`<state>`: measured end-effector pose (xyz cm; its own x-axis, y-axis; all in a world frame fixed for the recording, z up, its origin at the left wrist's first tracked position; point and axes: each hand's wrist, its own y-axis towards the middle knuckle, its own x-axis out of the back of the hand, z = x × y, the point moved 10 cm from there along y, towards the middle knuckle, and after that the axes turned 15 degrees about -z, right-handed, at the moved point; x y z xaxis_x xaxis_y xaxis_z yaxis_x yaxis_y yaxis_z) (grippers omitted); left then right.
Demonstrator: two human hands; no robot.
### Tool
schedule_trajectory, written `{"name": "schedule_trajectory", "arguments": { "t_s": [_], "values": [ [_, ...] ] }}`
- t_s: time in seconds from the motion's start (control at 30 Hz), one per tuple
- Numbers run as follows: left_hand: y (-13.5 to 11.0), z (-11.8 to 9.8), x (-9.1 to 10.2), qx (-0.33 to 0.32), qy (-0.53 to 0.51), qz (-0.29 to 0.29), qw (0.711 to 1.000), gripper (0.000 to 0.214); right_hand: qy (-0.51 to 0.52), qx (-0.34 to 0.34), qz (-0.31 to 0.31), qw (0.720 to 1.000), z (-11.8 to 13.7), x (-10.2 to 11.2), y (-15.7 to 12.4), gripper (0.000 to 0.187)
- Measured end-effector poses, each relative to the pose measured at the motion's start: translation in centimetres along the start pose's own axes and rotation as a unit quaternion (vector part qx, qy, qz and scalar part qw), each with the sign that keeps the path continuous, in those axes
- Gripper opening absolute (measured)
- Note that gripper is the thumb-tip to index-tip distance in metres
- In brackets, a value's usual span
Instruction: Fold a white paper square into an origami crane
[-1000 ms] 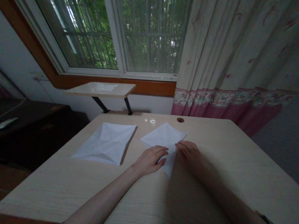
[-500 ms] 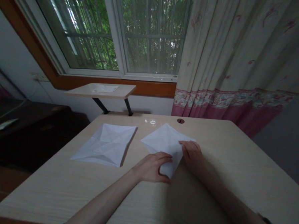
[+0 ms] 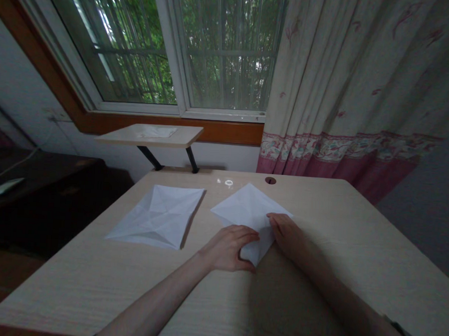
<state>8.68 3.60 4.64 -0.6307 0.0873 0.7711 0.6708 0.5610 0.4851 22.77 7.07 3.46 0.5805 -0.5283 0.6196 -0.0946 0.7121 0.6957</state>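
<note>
A white sheet of paper (image 3: 248,204), turned like a diamond and creased, lies on the table in front of me. My left hand (image 3: 230,247) rests on its lower left part, fingers bent a little and the thumb apart near the lower corner. On the right side of the sheet lies my right hand (image 3: 290,236), its fingers stretched out together and covering part of the edge. Under the hands, the paper's edges and any fold are partly hidden. To the left sits a second white sheet (image 3: 161,217), with crossing creases and slightly raised edges, touched by neither hand.
A small raised shelf (image 3: 128,133) on black legs stands at the table's back left, with a crumpled white paper (image 3: 158,132) on it. A round cable hole (image 3: 271,180) is near the table's back edge. Behind are a window and a long curtain (image 3: 325,103).
My right hand has shifted slightly down and left along the paper's right edge, uncovering its right corner more. My left hand and the second sheet look unmoved.
</note>
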Motion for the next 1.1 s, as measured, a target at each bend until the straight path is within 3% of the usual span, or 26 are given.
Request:
{"name": "schedule_trajectory", "arguments": {
  "t_s": [0.17,0.33,0.77,1.1],
  "values": [
    [0.0,0.1,-0.1,-0.001,0.007,0.006,1.000,0.065,-0.013,-0.006,0.015,1.000,-0.2,-0.2,0.0,0.031],
    [0.1,0.1,0.3,-0.017,0.026,-0.013,0.999,0.043,-0.011,-0.001,0.021,1.000,-0.2,-0.4,0.0,0.032],
    [0.1,-0.8,3.7,-0.068,0.062,-0.182,0.979,0.026,0.026,0.001,0.024,0.999,0.5,-0.1,0.3,0.030],
    [-0.6,2.1,5.4,0.046,0.115,-0.271,0.955,0.035,0.071,0.006,0.062,0.996,1.4,-0.3,0.1,0.030]
  ]
}}
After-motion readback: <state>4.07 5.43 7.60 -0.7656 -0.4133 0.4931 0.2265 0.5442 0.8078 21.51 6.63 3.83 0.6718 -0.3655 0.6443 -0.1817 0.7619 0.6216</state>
